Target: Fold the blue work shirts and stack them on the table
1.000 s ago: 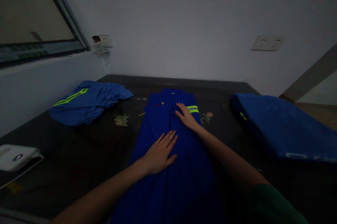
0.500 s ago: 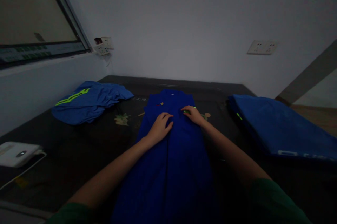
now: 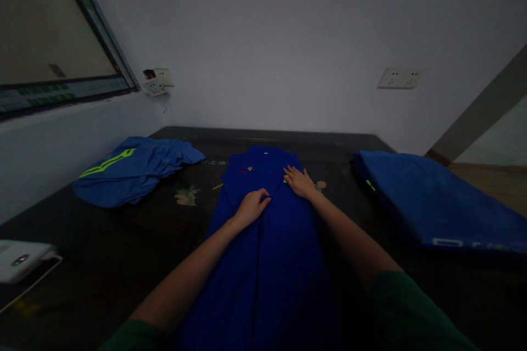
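A deep blue work garment (image 3: 284,241) with a collar lies front up and lengthwise before me, its lower end in shadow. Small red and yellow embroidery shows on the left of its chest. Near the middle of the front, my left hand (image 3: 250,208) has its thumb and fingers drawn together on the cloth. Flat on the right side of the chest rests my right hand (image 3: 300,183), fingers spread, beside a small yellow-green strip.
A crumpled blue garment with yellow-green stripes (image 3: 135,170) lies at the left. Folded blue clothing (image 3: 432,197) is on the right. A white device with a cable (image 3: 24,260) sits at the left edge of the dark table (image 3: 123,246). Wall sockets (image 3: 399,78) are behind.
My right hand has flattened and spread its fingers on the chest. My left hand has moved slightly toward me, with thumb and fingers closer together. The view has shifted a little.
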The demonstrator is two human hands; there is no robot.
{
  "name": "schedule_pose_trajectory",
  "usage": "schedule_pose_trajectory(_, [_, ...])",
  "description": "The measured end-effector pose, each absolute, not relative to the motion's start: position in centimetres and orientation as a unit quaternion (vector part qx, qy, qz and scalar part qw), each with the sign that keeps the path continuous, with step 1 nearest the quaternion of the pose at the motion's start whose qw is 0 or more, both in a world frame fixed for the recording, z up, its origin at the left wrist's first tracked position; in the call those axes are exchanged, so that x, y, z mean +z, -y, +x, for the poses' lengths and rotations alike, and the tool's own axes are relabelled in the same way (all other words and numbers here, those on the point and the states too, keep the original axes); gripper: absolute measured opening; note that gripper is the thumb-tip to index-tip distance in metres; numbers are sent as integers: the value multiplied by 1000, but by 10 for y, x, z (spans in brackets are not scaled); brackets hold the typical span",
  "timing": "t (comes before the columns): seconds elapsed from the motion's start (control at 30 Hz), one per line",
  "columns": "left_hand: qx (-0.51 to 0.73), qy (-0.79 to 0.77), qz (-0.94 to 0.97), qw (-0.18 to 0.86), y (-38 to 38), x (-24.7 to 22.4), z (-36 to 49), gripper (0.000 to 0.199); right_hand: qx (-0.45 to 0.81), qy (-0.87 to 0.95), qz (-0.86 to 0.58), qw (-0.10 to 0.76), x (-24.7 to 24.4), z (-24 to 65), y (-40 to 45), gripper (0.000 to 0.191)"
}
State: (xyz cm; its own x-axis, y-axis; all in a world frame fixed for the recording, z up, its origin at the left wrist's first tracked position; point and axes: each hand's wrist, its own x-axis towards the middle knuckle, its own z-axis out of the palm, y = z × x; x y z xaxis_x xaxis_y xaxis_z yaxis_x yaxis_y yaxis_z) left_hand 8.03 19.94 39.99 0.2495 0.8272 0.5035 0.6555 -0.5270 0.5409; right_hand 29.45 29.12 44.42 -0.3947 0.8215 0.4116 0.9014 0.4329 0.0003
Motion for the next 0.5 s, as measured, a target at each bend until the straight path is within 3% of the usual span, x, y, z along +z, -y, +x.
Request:
schedule_pose_trajectory(0.17, [437,-457,771,73,-210,395,78,25,-169,842,-461,222,452,275,-272,37])
schedule_pose_trajectory(0.3, [447,-455,766,79,-202,404,71,23,-107,907,-360,192,450,251,-257,18])
schedule_pose_trajectory(0.5, [379,-435,816,37,-132,395,54,18,-68,938,-315,130,444,237,-252,35])
